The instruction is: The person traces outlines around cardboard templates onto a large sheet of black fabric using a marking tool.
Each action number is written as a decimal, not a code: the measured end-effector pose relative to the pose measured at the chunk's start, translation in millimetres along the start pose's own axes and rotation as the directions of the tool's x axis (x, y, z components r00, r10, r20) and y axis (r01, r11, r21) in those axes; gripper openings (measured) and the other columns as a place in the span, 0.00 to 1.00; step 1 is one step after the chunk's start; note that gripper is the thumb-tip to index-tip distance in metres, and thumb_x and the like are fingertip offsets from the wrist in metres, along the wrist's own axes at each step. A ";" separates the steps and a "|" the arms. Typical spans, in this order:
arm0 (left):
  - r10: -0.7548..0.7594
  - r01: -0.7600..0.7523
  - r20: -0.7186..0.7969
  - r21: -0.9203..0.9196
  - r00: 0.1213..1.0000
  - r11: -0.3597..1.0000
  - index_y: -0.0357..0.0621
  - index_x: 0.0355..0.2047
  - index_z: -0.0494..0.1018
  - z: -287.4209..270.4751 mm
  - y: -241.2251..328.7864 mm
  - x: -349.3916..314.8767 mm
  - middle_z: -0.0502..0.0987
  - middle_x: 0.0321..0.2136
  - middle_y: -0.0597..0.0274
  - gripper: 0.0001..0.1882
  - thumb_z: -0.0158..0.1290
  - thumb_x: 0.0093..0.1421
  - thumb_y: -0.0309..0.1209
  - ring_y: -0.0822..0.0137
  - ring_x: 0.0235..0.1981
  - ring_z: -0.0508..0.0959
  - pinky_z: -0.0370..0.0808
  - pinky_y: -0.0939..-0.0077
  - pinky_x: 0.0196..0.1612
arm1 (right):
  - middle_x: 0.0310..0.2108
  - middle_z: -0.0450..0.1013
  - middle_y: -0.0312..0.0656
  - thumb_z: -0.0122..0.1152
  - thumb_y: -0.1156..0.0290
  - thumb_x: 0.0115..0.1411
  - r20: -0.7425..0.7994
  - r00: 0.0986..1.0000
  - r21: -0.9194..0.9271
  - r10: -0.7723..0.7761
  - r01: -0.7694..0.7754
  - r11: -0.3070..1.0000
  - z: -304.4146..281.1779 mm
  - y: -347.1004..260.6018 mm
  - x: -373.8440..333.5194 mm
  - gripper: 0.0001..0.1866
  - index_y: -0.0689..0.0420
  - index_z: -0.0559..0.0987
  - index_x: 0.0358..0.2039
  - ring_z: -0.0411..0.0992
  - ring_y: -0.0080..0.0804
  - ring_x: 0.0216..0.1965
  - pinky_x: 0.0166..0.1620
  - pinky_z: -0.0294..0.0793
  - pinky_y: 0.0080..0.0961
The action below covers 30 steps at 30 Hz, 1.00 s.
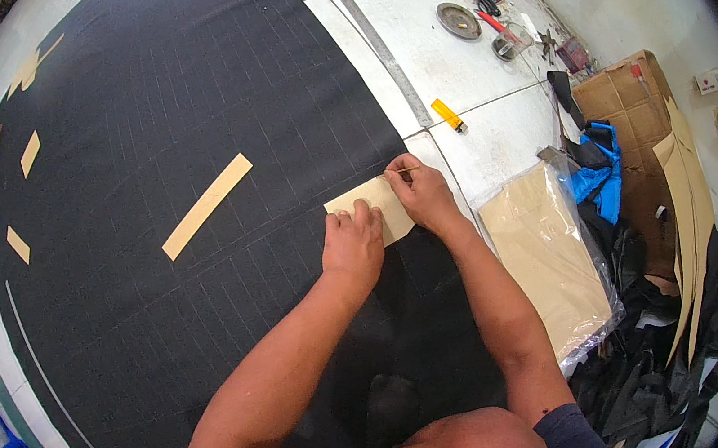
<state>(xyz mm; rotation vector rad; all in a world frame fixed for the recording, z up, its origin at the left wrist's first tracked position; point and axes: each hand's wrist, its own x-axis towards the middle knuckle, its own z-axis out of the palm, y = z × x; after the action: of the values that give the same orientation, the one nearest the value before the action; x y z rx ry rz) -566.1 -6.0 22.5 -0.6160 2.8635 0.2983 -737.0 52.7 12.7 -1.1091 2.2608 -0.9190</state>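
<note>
Near the right edge of the black cloth (pixel 275 135), head view, both hands are at one pc. of tan card (pixel 393 212). L hand (pixel 356 241) lies on its left part, fingers a bit bent & slightly apart, tips down on the card, not gripped round anything. R hand (pixel 421 195) is at the upper right corner, thumb & fingers together on a thin stick (pixel 409 168); can't tell if it's a pencil or sth else, nor whether its tip touches the card.

Key relation: card sits btw the two hands, i.e. to the right of the L fingertips & just left of/below the R fingertips. R hand is nearer the upper right corner, L hand nearer the left edge. Card's long axis can't be told b/c L hand hides part; its top edge slopes up to the right. Stick's long axis runs approx. left-right, by that corner.

Around: tan strip (pixel 207 207) on the cloth, well left of L hand, long axis rising to the right. Beyond R hand, on the white tiles (pixel 494 147): yellow lighter (pixel 447 114) & metal ruler (pixel 374 45). Clear bag w/ tan sheets (pixel 545 258) lies right of the R forearm (pixel 503 300).
</note>
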 end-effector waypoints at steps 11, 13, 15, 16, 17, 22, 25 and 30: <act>0.034 -0.037 0.081 0.041 0.996 0.998 0.48 0.66 0.68 -15.5 5.0 10.5 0.73 0.52 0.55 0.33 0.59 0.60 0.32 0.57 0.45 0.83 0.72 0.56 0.52 | 0.37 0.81 0.53 0.57 0.63 0.69 -0.120 0.992 -0.093 0.032 -0.044 0.995 -28.9 28.8 -11.4 0.11 0.58 0.78 0.41 0.79 0.55 0.41 0.45 0.77 0.45; 0.061 -0.064 0.047 0.049 0.997 0.997 0.53 0.68 0.67 -13.1 5.1 12.3 0.73 0.52 0.56 0.34 0.58 0.61 0.33 0.59 0.42 0.84 0.71 0.56 0.53 | 0.38 0.81 0.52 0.56 0.63 0.69 -0.087 0.996 -0.088 -0.015 0.007 0.996 -24.1 25.9 -11.2 0.11 0.58 0.78 0.42 0.79 0.56 0.42 0.46 0.77 0.45; 0.095 -0.090 -0.047 0.096 0.994 0.991 0.59 0.70 0.66 0.5 -0.3 14.4 0.74 0.52 0.57 0.34 0.58 0.61 0.34 0.60 0.39 0.84 0.71 0.55 0.53 | 0.38 0.81 0.52 0.56 0.63 0.70 -0.029 1.000 -0.062 0.010 -0.012 0.998 -12.8 10.4 -9.5 0.11 0.57 0.78 0.42 0.79 0.55 0.42 0.46 0.77 0.45; 0.092 -0.089 -0.016 0.106 0.996 0.990 0.60 0.70 0.66 -1.2 1.7 17.0 0.74 0.52 0.56 0.34 0.57 0.62 0.34 0.61 0.38 0.84 0.71 0.55 0.53 | 0.38 0.81 0.52 0.56 0.63 0.70 -0.002 1.000 -0.055 0.023 -0.023 0.998 -12.0 7.8 -9.1 0.11 0.57 0.78 0.42 0.79 0.55 0.42 0.46 0.77 0.45; 0.087 -0.089 0.015 0.116 0.996 0.989 0.61 0.70 0.67 -2.8 5.1 20.3 0.74 0.52 0.56 0.33 0.57 0.62 0.34 0.61 0.38 0.84 0.71 0.54 0.54 | 0.37 0.81 0.52 0.56 0.63 0.70 -0.016 1.000 -0.052 -0.009 0.009 0.999 -12.0 15.3 -9.0 0.11 0.57 0.79 0.43 0.79 0.55 0.42 0.46 0.76 0.45; 0.074 -0.081 0.063 0.115 0.995 0.990 0.63 0.70 0.67 -5.3 10.4 25.5 0.74 0.52 0.55 0.32 0.55 0.64 0.34 0.62 0.36 0.85 0.72 0.52 0.54 | 0.37 0.80 0.53 0.56 0.63 0.69 -0.077 0.996 -0.073 0.049 -0.055 0.996 -29.6 30.1 -10.5 0.12 0.58 0.78 0.43 0.79 0.54 0.40 0.45 0.77 0.44; 0.093 -0.097 0.035 0.142 0.995 0.985 0.64 0.70 0.66 -0.9 5.7 24.2 0.73 0.53 0.54 0.33 0.55 0.64 0.34 0.61 0.36 0.85 0.72 0.52 0.54 | 0.36 0.80 0.53 0.56 0.64 0.69 -0.088 0.996 -0.062 0.013 -0.018 0.998 -26.3 30.8 -10.0 0.11 0.59 0.78 0.42 0.80 0.54 0.40 0.45 0.77 0.44; 0.084 -0.099 0.111 0.138 0.990 0.985 0.64 0.71 0.64 -14.0 11.9 25.8 0.73 0.54 0.54 0.34 0.54 0.64 0.34 0.61 0.36 0.85 0.72 0.52 0.54 | 0.36 0.80 0.53 0.57 0.66 0.69 -0.106 0.994 -0.051 -0.002 -0.004 0.999 -32.4 36.2 -13.5 0.09 0.59 0.77 0.41 0.79 0.54 0.41 0.45 0.77 0.44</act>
<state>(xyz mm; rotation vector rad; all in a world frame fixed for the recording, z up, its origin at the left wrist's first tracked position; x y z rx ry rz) -596.3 -8.5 31.9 -0.4291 2.7860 0.1319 -768.6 91.9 9.4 -1.1049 2.3828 -0.9456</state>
